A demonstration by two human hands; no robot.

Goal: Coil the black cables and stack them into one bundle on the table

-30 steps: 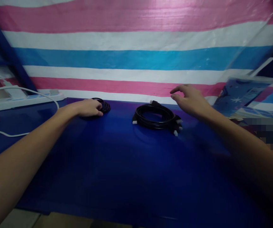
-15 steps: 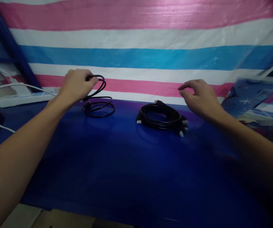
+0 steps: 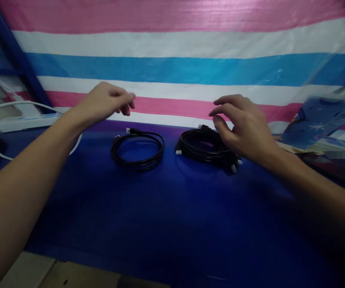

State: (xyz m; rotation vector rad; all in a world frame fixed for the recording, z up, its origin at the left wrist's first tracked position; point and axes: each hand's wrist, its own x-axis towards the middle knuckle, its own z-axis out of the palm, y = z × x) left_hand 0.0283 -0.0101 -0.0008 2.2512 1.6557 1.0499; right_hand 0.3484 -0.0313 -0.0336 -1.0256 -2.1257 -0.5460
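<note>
Two coiled black cables lie on a blue table (image 3: 160,208). The thinner coil (image 3: 137,151) rests at centre left, flat, with a white plug end showing. The thicker bundle (image 3: 204,147) sits at centre right with several white-tipped ends. My left hand (image 3: 105,102) hovers above and left of the thin coil, fingers loosely bent, holding nothing. Over the right side of the thick bundle my right hand (image 3: 243,126) hangs with fingers spread, empty, hiding part of it.
A white power strip (image 3: 25,120) with white cords lies at the far left. Blue printed packaging (image 3: 319,122) leans at the right. A striped pink, white and blue sheet (image 3: 172,60) hangs behind the table. The table's front edge runs along the bottom.
My left hand lifted the thin coil, carried it right and let it go; it now lies flat beside the thick bundle. My right hand shifted left over the bundle.
</note>
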